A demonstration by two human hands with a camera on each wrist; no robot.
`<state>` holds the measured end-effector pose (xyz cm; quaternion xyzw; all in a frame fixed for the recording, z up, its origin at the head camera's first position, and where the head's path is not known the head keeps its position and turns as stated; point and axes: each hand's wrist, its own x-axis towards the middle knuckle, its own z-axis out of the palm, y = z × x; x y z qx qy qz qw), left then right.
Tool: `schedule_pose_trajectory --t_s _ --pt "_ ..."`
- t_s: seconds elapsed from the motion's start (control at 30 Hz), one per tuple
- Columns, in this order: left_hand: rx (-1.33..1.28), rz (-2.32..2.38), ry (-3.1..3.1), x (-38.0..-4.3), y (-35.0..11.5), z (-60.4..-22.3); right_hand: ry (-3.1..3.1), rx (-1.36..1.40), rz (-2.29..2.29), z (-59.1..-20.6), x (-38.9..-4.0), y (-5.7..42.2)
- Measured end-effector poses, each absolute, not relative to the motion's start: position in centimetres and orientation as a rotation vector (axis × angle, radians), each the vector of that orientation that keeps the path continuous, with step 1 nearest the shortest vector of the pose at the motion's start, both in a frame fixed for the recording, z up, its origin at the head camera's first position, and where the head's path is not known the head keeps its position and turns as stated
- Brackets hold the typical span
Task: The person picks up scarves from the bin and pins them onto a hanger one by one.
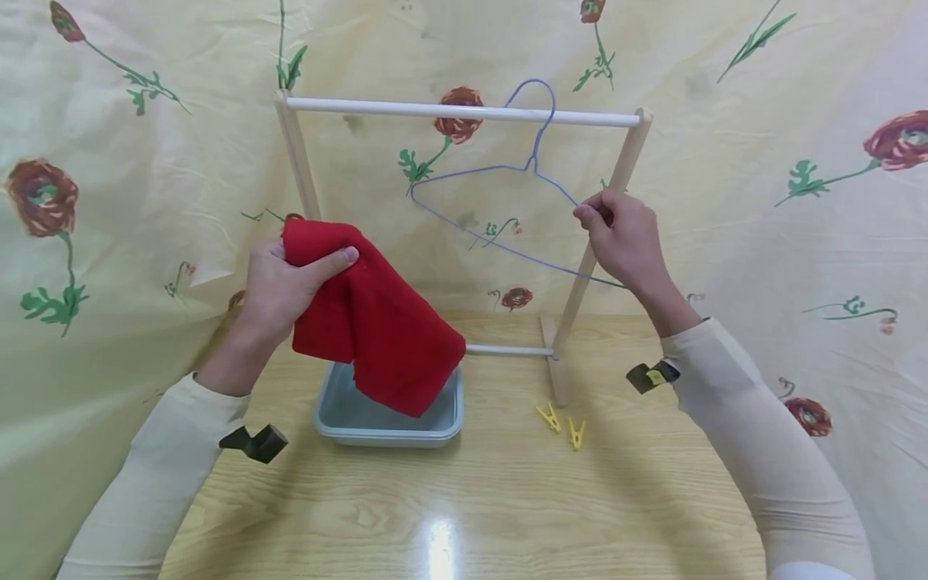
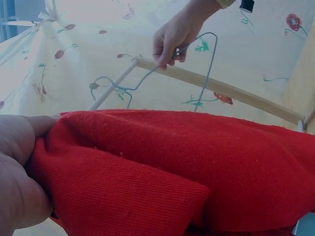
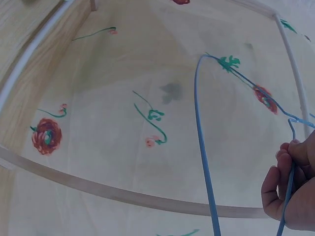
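Observation:
My left hand (image 1: 279, 290) grips a folded red cloth (image 1: 384, 322), the thumb lying over its top edge. The cloth hangs down in front of the pale blue basin (image 1: 389, 436) and covers part of it. In the left wrist view the red fabric (image 2: 147, 162) fills the lower half, with the left hand (image 2: 19, 172) at its side. My right hand (image 1: 623, 238) pinches the right shoulder of a blue wire hanger (image 1: 500, 251). The hanger's hook overlaps the rack's top bar in the head view. The right wrist view shows the right hand (image 3: 295, 184) around the hanger's wire (image 3: 203, 132).
A drying rack with wooden posts (image 1: 627, 161) and a white top bar (image 1: 406, 107) stands at the back. Two yellow clothespins (image 1: 549, 417) lie on the wooden table (image 1: 507, 499), right of the basin. A flowered curtain (image 1: 725, 201) hangs behind.

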<state>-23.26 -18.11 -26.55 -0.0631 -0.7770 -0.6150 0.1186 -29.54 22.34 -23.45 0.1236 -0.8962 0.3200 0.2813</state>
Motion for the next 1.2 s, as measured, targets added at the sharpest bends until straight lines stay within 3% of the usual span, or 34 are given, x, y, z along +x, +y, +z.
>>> schedule_pose_trajectory --t_s 0.67,1.2 --pt "-0.268 -1.771 -2.279 -23.2 -18.4 -26.2 -2.356 0.399 0.93 -20.4 -26.8 22.8" --pt "-0.258 -1.725 -2.307 -22.7 -18.4 -25.5 -2.298 0.452 0.869 -24.3 -25.7 21.9"
